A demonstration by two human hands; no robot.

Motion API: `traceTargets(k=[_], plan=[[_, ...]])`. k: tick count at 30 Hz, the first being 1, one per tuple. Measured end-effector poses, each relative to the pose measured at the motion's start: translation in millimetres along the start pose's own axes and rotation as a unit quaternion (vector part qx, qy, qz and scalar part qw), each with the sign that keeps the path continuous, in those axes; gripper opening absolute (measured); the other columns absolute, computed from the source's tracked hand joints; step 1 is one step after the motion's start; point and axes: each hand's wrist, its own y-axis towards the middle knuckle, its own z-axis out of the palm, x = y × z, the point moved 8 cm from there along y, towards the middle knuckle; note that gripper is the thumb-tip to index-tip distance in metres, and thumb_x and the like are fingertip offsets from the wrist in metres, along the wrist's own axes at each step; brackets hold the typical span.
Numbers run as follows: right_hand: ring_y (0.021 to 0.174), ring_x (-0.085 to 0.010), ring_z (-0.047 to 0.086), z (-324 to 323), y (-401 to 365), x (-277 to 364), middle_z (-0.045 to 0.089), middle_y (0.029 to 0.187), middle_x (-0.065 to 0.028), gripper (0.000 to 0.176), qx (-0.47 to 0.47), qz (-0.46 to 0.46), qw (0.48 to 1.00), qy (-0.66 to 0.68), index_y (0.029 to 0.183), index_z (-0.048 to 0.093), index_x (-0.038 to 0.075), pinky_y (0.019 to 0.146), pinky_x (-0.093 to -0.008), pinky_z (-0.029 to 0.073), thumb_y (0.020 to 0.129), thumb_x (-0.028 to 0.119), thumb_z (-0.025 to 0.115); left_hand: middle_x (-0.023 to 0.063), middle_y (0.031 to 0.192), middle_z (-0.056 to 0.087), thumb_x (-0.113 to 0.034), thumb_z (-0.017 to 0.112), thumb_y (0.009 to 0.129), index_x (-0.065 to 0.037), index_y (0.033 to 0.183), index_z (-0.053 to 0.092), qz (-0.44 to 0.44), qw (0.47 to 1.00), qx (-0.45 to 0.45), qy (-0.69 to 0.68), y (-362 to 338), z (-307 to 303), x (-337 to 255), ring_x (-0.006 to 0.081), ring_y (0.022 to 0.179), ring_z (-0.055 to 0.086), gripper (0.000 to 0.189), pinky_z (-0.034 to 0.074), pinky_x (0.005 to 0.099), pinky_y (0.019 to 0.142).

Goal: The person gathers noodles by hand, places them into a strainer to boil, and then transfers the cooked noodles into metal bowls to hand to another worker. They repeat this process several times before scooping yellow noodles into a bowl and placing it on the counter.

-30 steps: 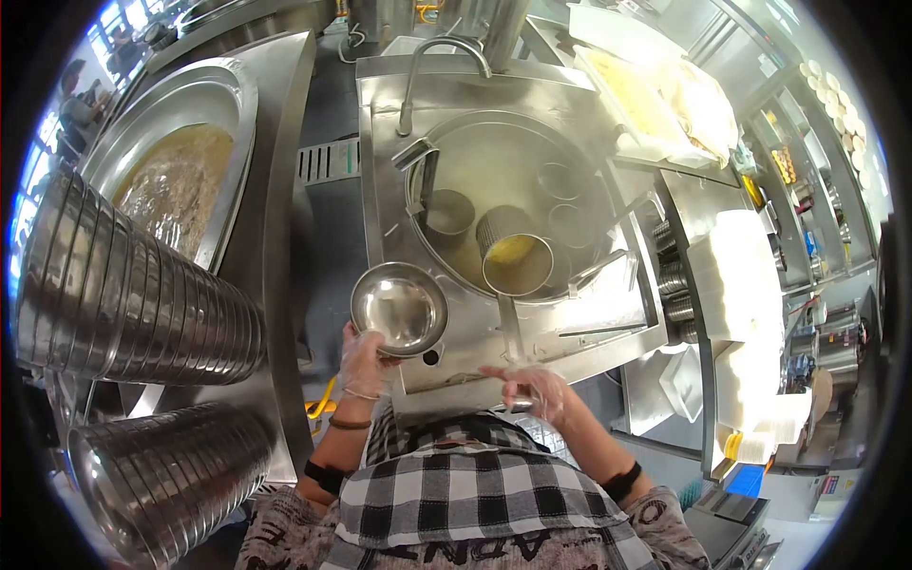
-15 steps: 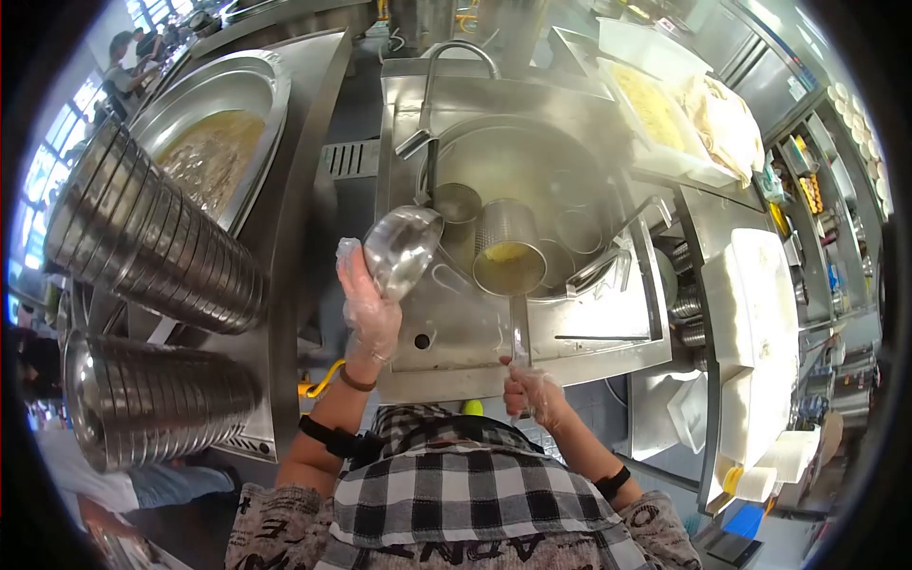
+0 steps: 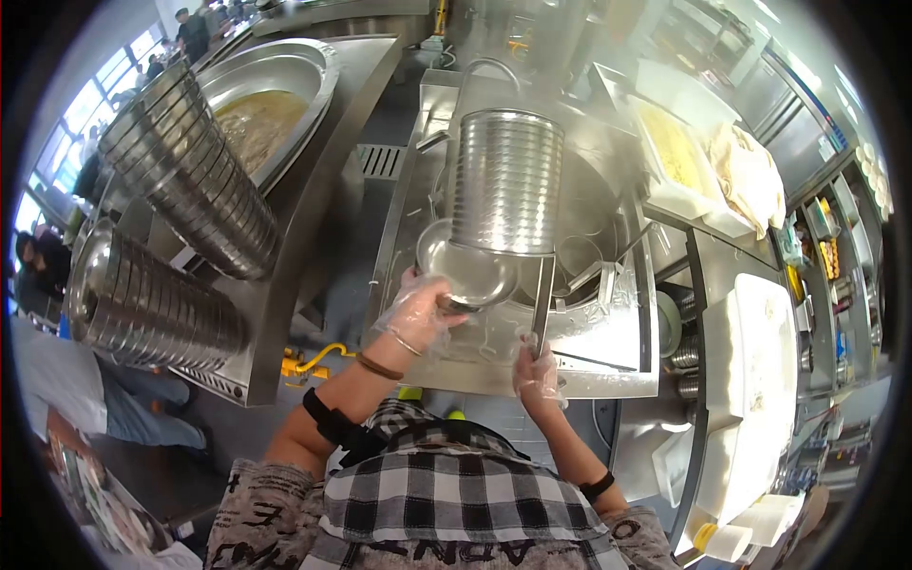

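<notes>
My left hand (image 3: 421, 313), in a clear plastic glove, is closed on the rim of a shiny metal bowl (image 3: 467, 271). The gloved right hand (image 3: 539, 372) grips the long handle of a ridged metal strainer (image 3: 508, 180). That strainer is raised and tipped above the round cooking vat (image 3: 608, 185), with its opening over the bowl. Its contents cannot be seen from here. Another strainer (image 3: 579, 256) sits in the vat to the right. Behind the raised strainer a faucet (image 3: 489, 65) is partly hidden.
Two tall stacks of metal bowls (image 3: 195, 180) (image 3: 157, 304) lean at the left, near a large basin of broth (image 3: 261, 123). Tubs of noodles (image 3: 670, 142) and a cloth (image 3: 746, 176) are at the upper right. A white container (image 3: 760, 351) stands right. People are at far left.
The strainer has been lifted out of the vat and tipped over. My left hand has moved right with the bowl, bringing it below the strainer's mouth. The camera view has shifted slightly.
</notes>
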Motion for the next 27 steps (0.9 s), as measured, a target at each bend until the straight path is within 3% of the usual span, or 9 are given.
traceTargets(k=[1,3,8,14,16,20,24,26,27], plan=[[0.063,-0.0303,0.050,-6.5,1.4,13.2,0.052,0.072,-0.0172,0.029,-0.001,0.009,0.994,-0.112,0.104,0.046,0.000,0.056,-0.0375,0.039,0.084,0.021,0.045,0.0056,0.085,0.046,-0.002,0.055,0.068,-0.015,0.111,0.027,0.228,0.952,0.105,0.173,-3.1,15.2,-21.6,0.0200,0.067,0.050,0.053,0.051,0.0496,0.060],[0.089,-0.0429,0.050,-17.1,7.2,40.1,0.054,0.092,-0.0275,0.034,-0.017,0.005,0.981,-0.194,0.110,0.044,0.000,0.074,-0.0445,0.039,0.084,0.023,0.043,0.0110,0.101,0.043,-0.002,0.054,0.069,-0.015,0.116,0.021,0.051,0.991,0.100,-0.066,-43.5,46.3,-25.8,0.0268,0.087,0.049,0.059,0.052,0.0482,0.060],[0.095,-0.0402,0.049,-20.1,19.7,65.0,0.053,0.098,-0.0270,0.038,0.002,-0.065,0.980,-0.188,0.117,0.041,0.003,0.078,-0.0419,0.040,0.083,0.022,0.044,0.0135,0.103,0.043,0.002,0.052,0.067,-0.014,0.115,0.022,0.058,0.988,0.123,-0.079,-46.8,25.0,3.8,0.0303,0.089,0.052,0.059,0.051,0.0508,0.063],[0.060,-0.0223,0.056,-4.3,8.0,54.7,0.056,0.072,-0.0116,0.030,0.114,-0.016,0.993,-0.001,0.106,0.047,0.001,0.055,-0.0328,0.045,0.083,0.020,0.048,0.0158,0.112,0.041,0.005,0.049,0.065,-0.014,0.122,0.019,0.059,0.983,0.119,-0.123,-36.4,-31.2,42.6,0.0365,0.097,0.050,0.067,0.050,0.0520,0.067],[0.035,-0.0102,0.034,12.0,-26.5,70.9,0.038,0.054,0.0004,0.022,0.212,0.186,0.931,0.233,0.103,0.045,0.003,0.033,-0.0258,0.027,0.086,0.016,0.042,0.0160,0.114,0.041,0.005,0.048,0.065,-0.013,0.124,0.019,0.081,0.982,0.103,-0.134,-45.7,-49.4,41.1,0.0367,0.097,0.051,0.068,0.050,0.0515,0.068],[0.038,-0.0080,0.035,25.7,-51.1,95.2,0.038,0.054,0.0025,0.019,0.245,0.212,0.903,0.283,0.099,0.043,0.000,0.034,-0.0243,0.026,0.086,0.014,0.041,0.0141,0.117,0.041,0.005,0.047,0.065,-0.012,0.125,0.022,0.122,0.975,0.093,-0.164,-85.1,-98.7,29.3,0.0341,0.099,0.050,0.068,0.049,0.0501,0.071],[0.046,-0.0030,0.038,60.8,-33.8,72.9,0.042,0.060,0.0018,0.021,0.368,0.401,0.465,0.698,0.103,0.044,0.001,0.045,-0.0221,0.036,0.085,0.010,0.040,0.0122,0.118,0.041,0.004,0.048,0.066,-0.013,0.128,0.021,0.177,0.974,-0.004,-0.142,-148.9,-180.1,30.4,0.0299,0.101,0.049,0.070,0.050,0.0473,0.073],[0.053,-0.0023,0.041,68.1,3.2,38.6,0.045,0.066,0.0017,0.022,0.409,0.263,0.588,0.646,0.103,0.043,-0.002,0.054,-0.0218,0.039,0.084,0.008,0.037,0.0112,0.117,0.042,0.004,0.048,0.066,-0.013,0.129,0.019,0.242,0.953,-0.041,-0.178,-196.8,-226.2,25.0,0.0276,0.101,0.049,0.071,0.050,0.0440,0.074],[0.055,-0.0045,0.043,66.6,29.5,24.9,0.045,0.067,0.0016,0.019,0.293,0.129,0.752,0.575,0.098,0.045,-0.003,0.055,-0.0222,0.040,0.084,0.009,0.037,0.0112,0.116,0.042,0.004,0.048,0.066,-0.013,0.129,0.019,0.252,0.946,-0.077,-0.188,-216.4,-260.3,34.3,0.0273,0.101,0.049,0.072,0.050,0.0439,0.075]])
